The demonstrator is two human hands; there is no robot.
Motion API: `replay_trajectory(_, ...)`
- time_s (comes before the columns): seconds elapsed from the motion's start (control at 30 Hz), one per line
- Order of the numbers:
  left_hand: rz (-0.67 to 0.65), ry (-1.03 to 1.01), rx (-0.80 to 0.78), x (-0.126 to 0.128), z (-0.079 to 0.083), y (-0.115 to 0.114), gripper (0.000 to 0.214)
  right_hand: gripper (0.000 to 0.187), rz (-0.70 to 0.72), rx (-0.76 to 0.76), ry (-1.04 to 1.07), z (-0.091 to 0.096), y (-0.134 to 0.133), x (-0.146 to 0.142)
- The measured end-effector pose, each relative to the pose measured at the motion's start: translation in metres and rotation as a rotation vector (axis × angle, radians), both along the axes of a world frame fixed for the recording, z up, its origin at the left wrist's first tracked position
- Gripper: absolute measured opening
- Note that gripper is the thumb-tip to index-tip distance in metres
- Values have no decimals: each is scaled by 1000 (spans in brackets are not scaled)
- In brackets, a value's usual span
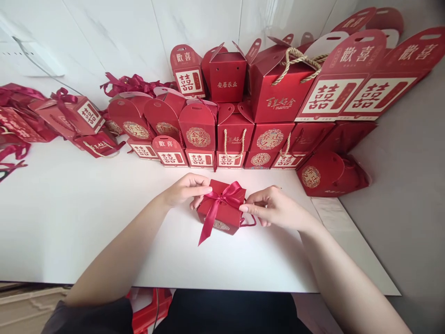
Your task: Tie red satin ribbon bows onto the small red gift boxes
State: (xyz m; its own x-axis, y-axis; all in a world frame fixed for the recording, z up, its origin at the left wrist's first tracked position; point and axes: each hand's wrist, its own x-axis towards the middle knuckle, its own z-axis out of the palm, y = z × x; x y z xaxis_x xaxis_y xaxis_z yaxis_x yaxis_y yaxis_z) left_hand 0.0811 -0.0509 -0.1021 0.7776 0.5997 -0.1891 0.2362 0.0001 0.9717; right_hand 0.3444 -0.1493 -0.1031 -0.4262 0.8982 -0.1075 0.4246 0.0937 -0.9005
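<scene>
A small red gift box with a gold round emblem on its front stands slightly turned on the white table. Across its top lies a shiny crimson ribbon tied in a bow, one tail hanging down over the front. At the box's left, my left hand pinches the bow's left side between thumb and fingers. My right hand has its thumb and fingertips closed on the ribbon at the right edge. A dark red cord handle loops out below my right fingers.
Stacked red gift boxes line the wall behind, several with rope handles. More ribbon-tied boxes stand at the left, and a heap of crimson ribbons lies behind them. The white table ends at a grey wall on the right.
</scene>
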Motion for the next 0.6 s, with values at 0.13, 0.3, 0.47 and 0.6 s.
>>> replay_trajectory(0.13, 43, 26, 127, -2, 4, 1, 37, 39, -166, 44, -18, -5, 3, -2)
replay_trajectory(0.3, 74, 10, 154, -3, 4, 3, 37, 42, -3, -206, 74, -6, 3, -6)
replay_trajectory(0.47, 99, -5, 160, -1, 6, 0, 37, 45, -11, -167, 67, -5, 3, 2)
replay_trajectory(0.6, 76, 20, 178, -1, 7, -1, 37, 45, 39, -109, 65, -4, 4, 12)
